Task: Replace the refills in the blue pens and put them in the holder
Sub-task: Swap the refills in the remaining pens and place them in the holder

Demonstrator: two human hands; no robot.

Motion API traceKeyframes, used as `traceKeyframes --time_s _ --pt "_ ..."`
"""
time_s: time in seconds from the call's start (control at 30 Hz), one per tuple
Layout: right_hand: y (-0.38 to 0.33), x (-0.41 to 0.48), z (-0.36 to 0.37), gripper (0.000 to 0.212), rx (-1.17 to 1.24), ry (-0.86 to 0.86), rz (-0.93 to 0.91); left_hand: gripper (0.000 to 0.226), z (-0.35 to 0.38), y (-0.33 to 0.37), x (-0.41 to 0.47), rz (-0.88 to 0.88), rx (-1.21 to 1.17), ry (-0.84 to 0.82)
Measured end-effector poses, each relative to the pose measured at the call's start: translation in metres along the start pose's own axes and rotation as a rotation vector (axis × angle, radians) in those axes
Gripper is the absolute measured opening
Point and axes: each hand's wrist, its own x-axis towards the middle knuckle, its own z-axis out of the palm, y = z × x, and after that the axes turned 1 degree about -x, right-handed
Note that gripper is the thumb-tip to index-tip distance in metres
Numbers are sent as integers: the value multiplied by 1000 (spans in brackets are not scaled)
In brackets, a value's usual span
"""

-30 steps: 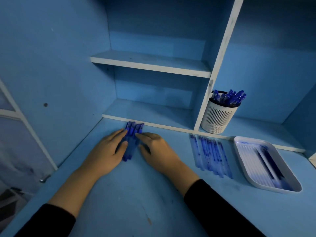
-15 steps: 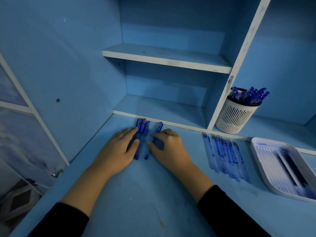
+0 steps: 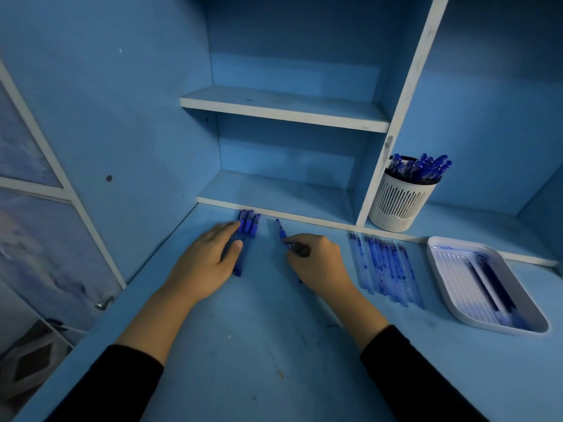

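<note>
Under the left fingers (image 3: 225,231), about four blue pens (image 3: 250,225); pinched in the right fingers (image 3: 294,239), one lone pen (image 3: 280,229). Right of the right fingers, roughly a dozen refills (image 3: 384,266), one holder (image 3: 399,202) crammed with uncountable pens, one tray (image 3: 441,248).

Head view — forward and down, near desk (image 3: 274,345)

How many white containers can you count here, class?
2. A slotted pen holder stands on the low shelf at right; a shallow tray lies on the desk nearer the camera. None looks hidden.
</note>
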Motion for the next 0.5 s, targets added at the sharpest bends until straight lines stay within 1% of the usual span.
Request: traceKeyframes --time_s 0.1,0.17,0.2,0.23,0.3,0.4,0.5 --pt "4 -11 -13 27 234 33 85 41 -1 15 -3 131 -81 184" --pt "6 -22 -20 24 435 41 149 37 3 33 -7 191 -203 258" --pt "6 -28 -23 23 527 46 171 35 8 44 -9 186 -297 275" --pt "7 -35 -26 22 599 57 177 34 13 54 -12 158 -409 268" --pt "8 -48 -32 23 678 87 154 36 25 75 -17 66 -593 193" --pt "9 -66 -40 21 704 130 128 37 37 101 -23 -16 -783 99" --pt "10 -78 -46 22 702 155 99 34 43 119 -28 -44 -921 81"
